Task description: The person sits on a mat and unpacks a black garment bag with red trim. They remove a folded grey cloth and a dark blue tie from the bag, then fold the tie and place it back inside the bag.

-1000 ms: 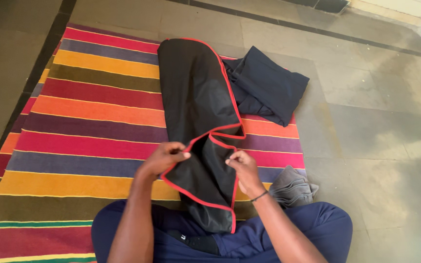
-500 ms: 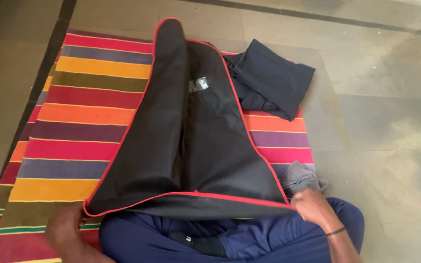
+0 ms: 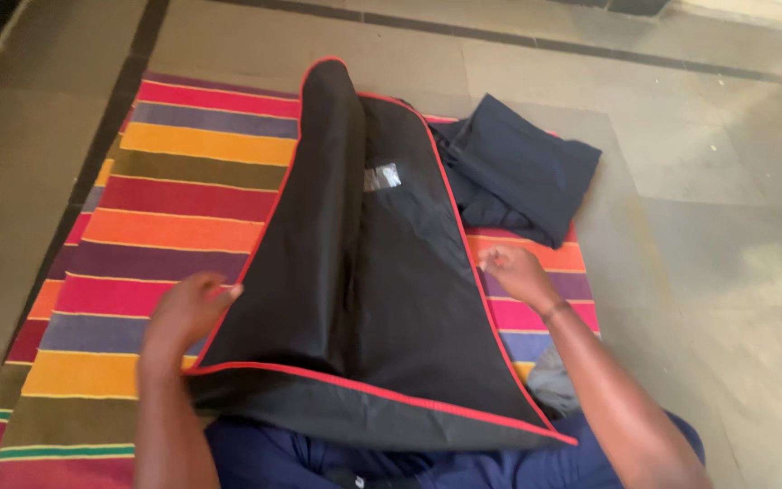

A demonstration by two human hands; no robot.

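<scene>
On the striped mat, black cloth with red piping spread flat, narrow end away, wide end over the lap. Left hand gripping the left edge; right hand clenched at the right edge. Dark blue bundle just beside, at the far right corner. Seemingly mid-spreading; next, probably an even outward pull at both edges, against wrinkles.

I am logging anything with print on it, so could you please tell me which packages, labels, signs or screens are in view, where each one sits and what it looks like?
Label: one small pale grey-white rectangular patch on the black red-trimmed fabric cover, on its upper middle part, between the two hands.
No packages, signs or screens show.
</scene>
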